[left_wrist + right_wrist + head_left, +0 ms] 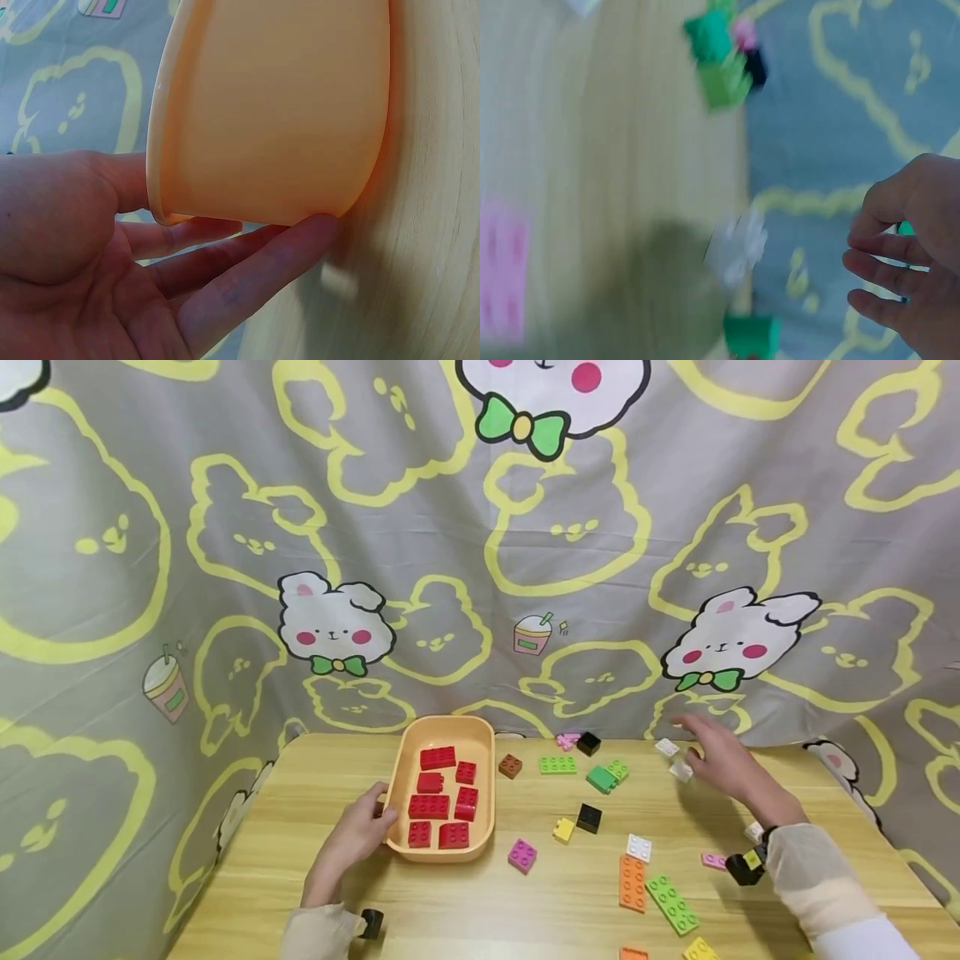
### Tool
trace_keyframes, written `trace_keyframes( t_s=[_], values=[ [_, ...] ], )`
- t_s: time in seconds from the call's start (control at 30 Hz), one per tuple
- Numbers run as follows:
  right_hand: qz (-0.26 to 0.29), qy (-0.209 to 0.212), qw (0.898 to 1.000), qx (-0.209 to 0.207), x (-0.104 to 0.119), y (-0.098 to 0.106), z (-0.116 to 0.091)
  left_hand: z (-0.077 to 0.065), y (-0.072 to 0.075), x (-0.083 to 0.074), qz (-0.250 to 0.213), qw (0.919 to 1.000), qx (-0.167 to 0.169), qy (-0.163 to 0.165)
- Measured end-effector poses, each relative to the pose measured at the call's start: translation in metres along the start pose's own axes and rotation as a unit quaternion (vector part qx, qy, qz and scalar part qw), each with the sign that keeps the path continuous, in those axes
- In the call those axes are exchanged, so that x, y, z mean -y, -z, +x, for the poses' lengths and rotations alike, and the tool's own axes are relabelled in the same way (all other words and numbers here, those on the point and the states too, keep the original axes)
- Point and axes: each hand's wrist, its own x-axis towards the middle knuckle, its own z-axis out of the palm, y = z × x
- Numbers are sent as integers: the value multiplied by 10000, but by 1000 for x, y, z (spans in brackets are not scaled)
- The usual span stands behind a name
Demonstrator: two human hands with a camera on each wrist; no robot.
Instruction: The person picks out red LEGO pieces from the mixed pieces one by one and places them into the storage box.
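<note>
My left hand (pixel 356 831) grips the left side of a peach plastic tray (pixel 486 847), thumb over the rim and fingers along the outer wall. In the left wrist view, the fingers (pixel 259 281) reach down beside the tray's wall (pixel 285 112). Several red toy bricks (pixel 429 807) lie inside it. At the table's far right, my right hand (pixel 727 764) hovers by two white bricks (pixel 667 747), its fingers loosely bent. The right wrist view is blurred; there the hand (pixel 907 255) stands apart from a white brick (pixel 737 247), nothing visible in its fingers.
Loose bricks lie across the wooden table (pixel 562 902): green (pixel 602 779), black (pixel 588 818), brown (pixel 510 766), magenta (pixel 522 856), orange (pixel 632 883), yellow (pixel 564 830) and long lime (pixel 672 904). A patterned curtain (pixel 450 543) hangs behind the table.
</note>
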Motion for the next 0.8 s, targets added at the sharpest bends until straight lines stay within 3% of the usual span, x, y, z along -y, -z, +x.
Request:
trace_keyframes(
  t_s=[0.3, 0.53, 0.8],
  values=[
    [-220, -368, 9989, 175, -52, -4, -36, 0, 2, 1, -55, 10000, -16, -47],
    [-234, -922, 9939, 567, -78, -8, -43, 0, 1, 3, 75, 9999, -53, -97],
    [-580, -732, 9907, 986, -98, -7, -42, 0, 2, 2, 14, 10000, -12, -28]
  ],
)
